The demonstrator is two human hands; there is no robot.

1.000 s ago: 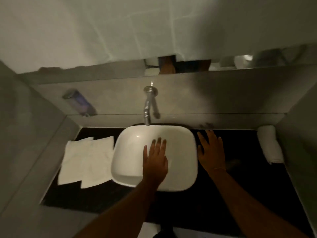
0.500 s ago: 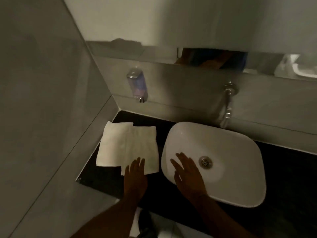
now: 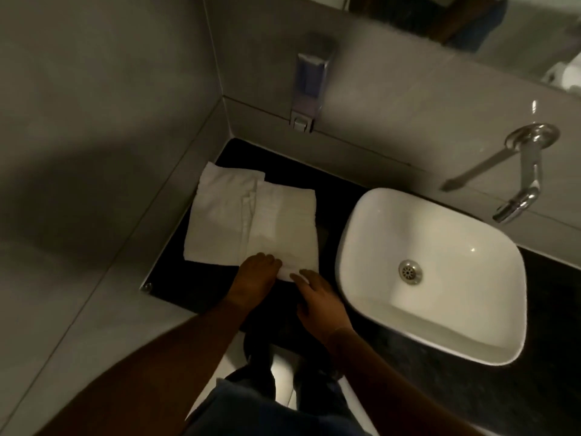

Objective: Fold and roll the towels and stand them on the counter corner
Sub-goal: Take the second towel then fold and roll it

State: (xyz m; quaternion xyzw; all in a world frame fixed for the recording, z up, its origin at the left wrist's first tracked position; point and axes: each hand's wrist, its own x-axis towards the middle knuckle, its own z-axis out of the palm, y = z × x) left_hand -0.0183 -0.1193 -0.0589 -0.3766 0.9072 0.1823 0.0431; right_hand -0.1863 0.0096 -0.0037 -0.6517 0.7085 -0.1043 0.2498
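Two towels (image 3: 251,221) lie flat, overlapping, on the table (image 3: 327,196) left of the sink (image 3: 440,335). Your left hand (image 3: 254,275) and right hand (image 3: 317,297) pinch the top towel's near edge. Keep corners even before folding.

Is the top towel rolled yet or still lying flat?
Flat: the top towel lies spread over another towel, both hands at its near edge, no roll formed.

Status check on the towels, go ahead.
Left hand and right hand both at near edge of top towel. Second towel flat beneath, unrolled. Sink close right.
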